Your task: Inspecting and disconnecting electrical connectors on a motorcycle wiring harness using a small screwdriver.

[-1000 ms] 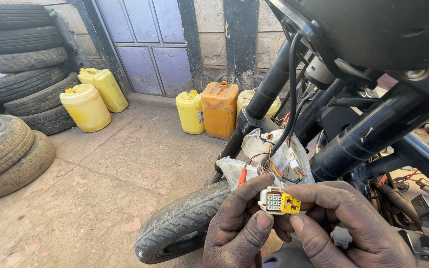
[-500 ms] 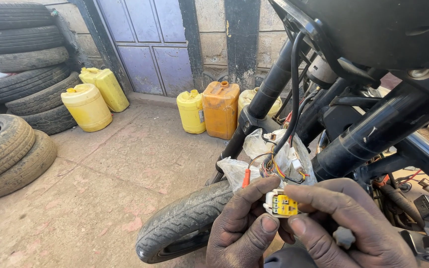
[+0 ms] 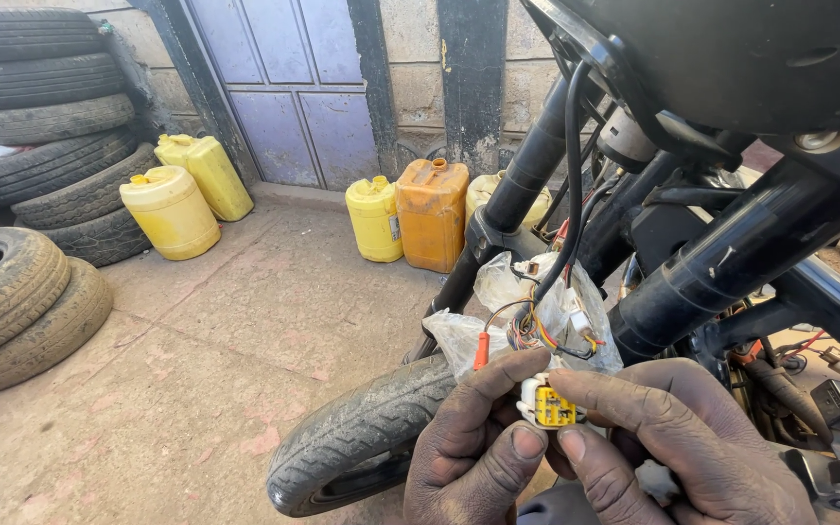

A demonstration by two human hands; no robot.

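Left hand (image 3: 473, 457) and right hand (image 3: 673, 447) both pinch the yellow-and-white wiring connector (image 3: 548, 405), grip clamped, just above the motorcycle's front tyre (image 3: 362, 437); its wires apparently run into the plastic-wrapped bundle (image 3: 537, 311).

Left side: bare concrete floor (image 3: 196, 389), open passage.
Ahead: front tyre (image 3: 362, 437), fork tubes (image 3: 731, 262), wire bundle (image 3: 537, 326) crowd access.
Floor's far edge: jerrycans (image 3: 410, 214), stacked tyres (image 3: 41, 126).

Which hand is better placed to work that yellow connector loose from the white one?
Probably right hand: its fingertips sit on the yellow connector. Left hand braces the white connector.
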